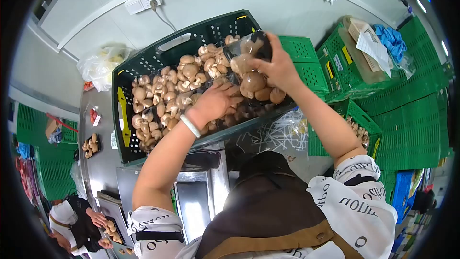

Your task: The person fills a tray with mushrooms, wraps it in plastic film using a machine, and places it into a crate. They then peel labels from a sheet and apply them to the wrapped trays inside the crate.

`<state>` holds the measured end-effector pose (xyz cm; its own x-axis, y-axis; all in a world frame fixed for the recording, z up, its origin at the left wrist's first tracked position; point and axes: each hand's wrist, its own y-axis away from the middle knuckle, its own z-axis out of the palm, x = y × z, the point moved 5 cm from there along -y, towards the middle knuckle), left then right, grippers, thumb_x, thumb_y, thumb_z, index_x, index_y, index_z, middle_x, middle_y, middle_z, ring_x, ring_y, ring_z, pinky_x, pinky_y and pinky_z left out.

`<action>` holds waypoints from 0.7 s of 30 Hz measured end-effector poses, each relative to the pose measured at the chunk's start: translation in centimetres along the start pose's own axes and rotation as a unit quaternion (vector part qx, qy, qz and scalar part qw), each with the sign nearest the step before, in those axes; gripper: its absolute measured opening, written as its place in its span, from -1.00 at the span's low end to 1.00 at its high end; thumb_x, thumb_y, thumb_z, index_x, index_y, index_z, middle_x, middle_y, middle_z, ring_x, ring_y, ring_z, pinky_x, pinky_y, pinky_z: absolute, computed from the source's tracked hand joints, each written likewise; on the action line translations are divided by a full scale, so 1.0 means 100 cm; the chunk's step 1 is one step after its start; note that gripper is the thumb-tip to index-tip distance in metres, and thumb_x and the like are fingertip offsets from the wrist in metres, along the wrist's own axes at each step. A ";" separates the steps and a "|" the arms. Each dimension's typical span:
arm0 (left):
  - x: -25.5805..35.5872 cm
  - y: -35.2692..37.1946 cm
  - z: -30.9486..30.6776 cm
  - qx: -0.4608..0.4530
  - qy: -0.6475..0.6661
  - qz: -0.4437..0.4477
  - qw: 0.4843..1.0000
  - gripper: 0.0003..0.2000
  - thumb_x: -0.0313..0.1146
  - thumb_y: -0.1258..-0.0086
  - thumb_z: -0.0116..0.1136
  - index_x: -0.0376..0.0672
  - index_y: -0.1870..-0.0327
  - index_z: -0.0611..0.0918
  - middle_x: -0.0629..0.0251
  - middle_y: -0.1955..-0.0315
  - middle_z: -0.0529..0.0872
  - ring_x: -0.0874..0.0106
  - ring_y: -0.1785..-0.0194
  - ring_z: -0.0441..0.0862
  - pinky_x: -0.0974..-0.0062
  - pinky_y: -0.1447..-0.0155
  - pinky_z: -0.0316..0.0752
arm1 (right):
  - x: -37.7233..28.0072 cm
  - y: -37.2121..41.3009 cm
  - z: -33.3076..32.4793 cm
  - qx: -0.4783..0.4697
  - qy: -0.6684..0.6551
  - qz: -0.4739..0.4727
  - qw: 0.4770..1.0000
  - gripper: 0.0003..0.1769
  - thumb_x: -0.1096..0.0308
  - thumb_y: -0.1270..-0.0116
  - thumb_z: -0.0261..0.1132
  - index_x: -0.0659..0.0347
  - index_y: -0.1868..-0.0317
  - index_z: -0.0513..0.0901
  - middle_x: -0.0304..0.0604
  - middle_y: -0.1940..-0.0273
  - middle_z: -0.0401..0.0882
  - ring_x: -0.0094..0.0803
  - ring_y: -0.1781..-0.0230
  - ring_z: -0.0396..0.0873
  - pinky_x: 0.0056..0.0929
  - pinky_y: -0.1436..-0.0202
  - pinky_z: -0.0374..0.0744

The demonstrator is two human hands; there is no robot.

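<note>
Wearing: dark brown apron [268, 201], cut off below, and white lettered sleeves [352, 201].
Left arm: extended forward, slanting inward, a pale bangle [190, 126] at the wrist.
Left hand [215, 101]: palm down, fingers bent and pointing right, resting among the mushrooms; fingertips partly hidden, so I cannot tell whether they grip anything.
Right arm: extended forward, slanting inward to the crate's right end.
Right hand [279, 69]: clasping the mushroom pack from its right side, one finger at the dark upper corner, another across the film.
Mushroom pack [253, 84]: held tilted over the right part of the crate, just beside the left hand; its far side is hidden from me.
Dark green crate [215, 23]: near wall partly covered by the left forearm; filled with brown mushrooms [189, 72], film glinting over some; individual packs hard to separate.
Metal counter [96, 175]: carries the crate, a small batch of mushrooms [90, 145] to its left and a pile of white strips [282, 134].
Co-worker [72, 225]: lower left, partly cut off, hands near more mushrooms [112, 232]; grip unclear.
Right background: green crates [407, 129], stacked, blurred towards the dark lens edge.
</note>
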<state>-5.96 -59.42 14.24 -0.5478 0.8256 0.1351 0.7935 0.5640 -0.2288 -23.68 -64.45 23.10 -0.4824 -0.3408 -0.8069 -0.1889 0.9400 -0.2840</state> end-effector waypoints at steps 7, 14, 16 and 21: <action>-0.020 0.016 0.003 -0.013 0.076 -0.016 0.997 -0.67 -0.13 -0.25 0.26 0.05 -0.03 0.66 0.33 -0.20 0.56 0.24 -0.33 0.42 0.24 -0.44 0.21 | 0.037 0.010 0.034 -0.035 0.086 0.073 0.993 0.01 -0.03 -0.11 0.48 0.25 -0.42 0.17 0.19 -0.23 0.46 0.05 -0.24 0.46 -0.18 -0.28 0.43; -0.022 0.020 0.006 -0.018 0.099 -0.030 0.994 -0.65 -0.11 -0.24 0.23 0.09 -0.05 0.65 0.40 -0.22 0.54 0.30 -0.34 0.41 0.27 -0.44 0.18 | 0.097 0.006 0.049 -0.118 0.038 0.212 0.969 -0.02 0.03 -0.14 0.47 0.37 -0.39 0.18 0.25 -0.22 0.44 0.09 -0.25 0.44 -0.20 -0.32 0.41; -0.022 0.022 0.006 -0.019 0.099 -0.030 0.994 -0.64 -0.11 -0.26 0.23 0.08 -0.07 0.64 0.36 -0.24 0.52 0.28 -0.36 0.39 0.26 -0.46 0.16 | 0.097 0.008 0.047 -0.112 0.128 0.182 0.968 -0.08 0.07 -0.12 0.47 0.38 -0.35 0.22 0.24 -0.22 0.44 0.09 -0.25 0.44 -0.19 -0.29 0.44; -0.027 0.023 0.016 -0.025 0.090 -0.027 0.995 -0.63 -0.10 -0.29 0.20 0.07 -0.12 0.63 0.28 -0.30 0.48 0.24 -0.39 0.35 0.23 -0.48 0.15 | 0.005 0.017 0.038 -0.147 0.436 -0.065 0.885 -0.25 0.20 -0.09 0.46 0.32 -0.22 0.34 0.11 -0.10 0.50 0.06 -0.09 0.51 -0.13 -0.06 0.56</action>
<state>-3.11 -60.37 11.84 -0.5376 0.7814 0.3170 0.7784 0.6044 -0.1697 -21.00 -62.99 20.25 -0.8931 -0.4485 -0.0341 -0.4438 0.8911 -0.0951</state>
